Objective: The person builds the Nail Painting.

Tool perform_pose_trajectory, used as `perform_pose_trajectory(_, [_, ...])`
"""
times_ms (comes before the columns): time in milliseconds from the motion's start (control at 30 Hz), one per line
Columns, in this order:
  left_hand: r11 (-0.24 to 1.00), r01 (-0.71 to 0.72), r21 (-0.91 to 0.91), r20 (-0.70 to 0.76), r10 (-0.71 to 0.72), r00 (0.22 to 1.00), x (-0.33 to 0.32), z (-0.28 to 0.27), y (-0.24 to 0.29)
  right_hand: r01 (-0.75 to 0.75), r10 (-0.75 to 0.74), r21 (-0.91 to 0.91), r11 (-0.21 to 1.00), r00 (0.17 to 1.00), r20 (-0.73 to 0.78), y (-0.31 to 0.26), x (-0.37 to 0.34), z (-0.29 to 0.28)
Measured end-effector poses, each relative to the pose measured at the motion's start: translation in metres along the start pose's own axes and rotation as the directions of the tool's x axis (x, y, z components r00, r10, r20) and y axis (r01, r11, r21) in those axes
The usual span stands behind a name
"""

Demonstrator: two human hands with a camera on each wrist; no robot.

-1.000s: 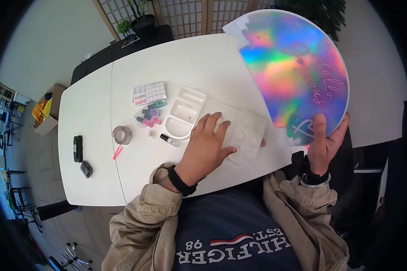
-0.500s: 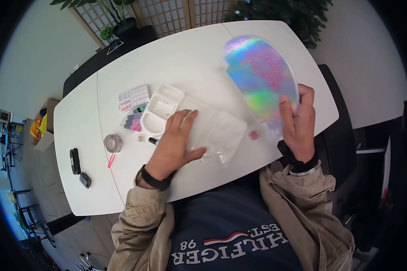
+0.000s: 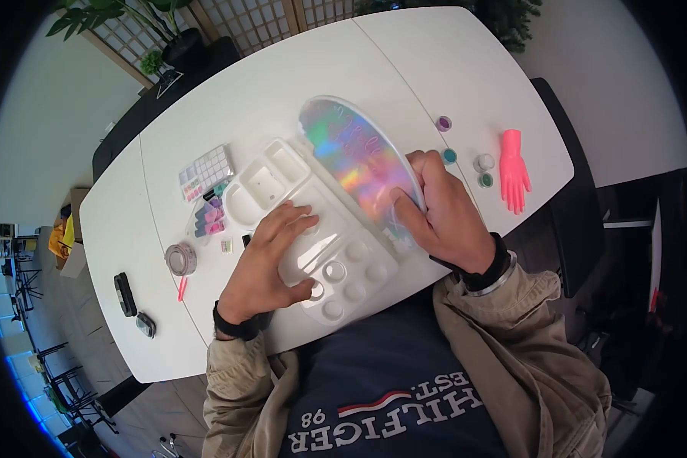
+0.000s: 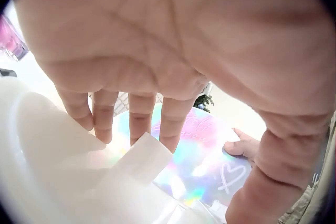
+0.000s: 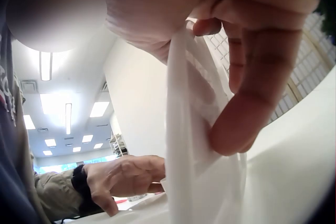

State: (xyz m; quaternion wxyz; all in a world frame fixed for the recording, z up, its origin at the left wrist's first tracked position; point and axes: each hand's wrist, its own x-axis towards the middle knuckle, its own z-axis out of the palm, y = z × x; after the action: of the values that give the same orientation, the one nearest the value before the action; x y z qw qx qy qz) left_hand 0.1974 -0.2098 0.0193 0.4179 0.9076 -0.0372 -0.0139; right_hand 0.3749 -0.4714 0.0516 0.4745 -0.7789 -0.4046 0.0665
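A white plastic tray [image 3: 343, 237] with deep compartments and round wells lies at the table's near edge. My left hand [image 3: 263, 263] is spread over it, fingers reaching across and thumb beside a well. Along the tray's right side, a half-round holographic lid [image 3: 351, 156] with a white rim and pink lettering stands tilted. My right hand [image 3: 450, 217] grips the lid's outer edge, thumb on the shiny face and fingers behind. In the left wrist view, a small white block [image 4: 148, 158] shows by the left fingertips. The right wrist view has the lid's white rim [image 5: 178, 129] edge-on.
Left of the tray lie nail polish bottles [image 3: 208, 217], a gridded box [image 3: 206, 172], a round container [image 3: 181, 259], pink tweezers [image 3: 182, 288] and a black case [image 3: 126, 295]. At right are a pink model hand [image 3: 514, 172] and small pots, one purple [image 3: 443, 124].
The lid has come down from the upper right to the tray's right side, held by my right hand. My left hand stays over the tray. The pink model hand and pots now show.
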Motion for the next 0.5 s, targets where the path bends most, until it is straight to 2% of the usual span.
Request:
perform_pose_trajectory(100, [1.0,0.009,-0.03,-0.027,-0.01,1.0,0.002,0.0,-0.002,0.054,-0.054,-0.001,0.999,0.998,0.012,-0.003,-0.004,0.007])
perform_pose_trajectory(333, [0.995,0.006,-0.097,-0.055,-0.012,0.998,0.003,0.001,-0.008,-0.001,0.007,-0.051,0.999,0.994,0.11,-0.013,-0.011,0.013])
perform_pose_trajectory(500, [0.995,0.003,-0.101,-0.056,-0.009,0.998,0.001,0.001,-0.01,0.059,-0.051,-0.087,0.994,0.994,0.097,-0.012,-0.012,0.019])
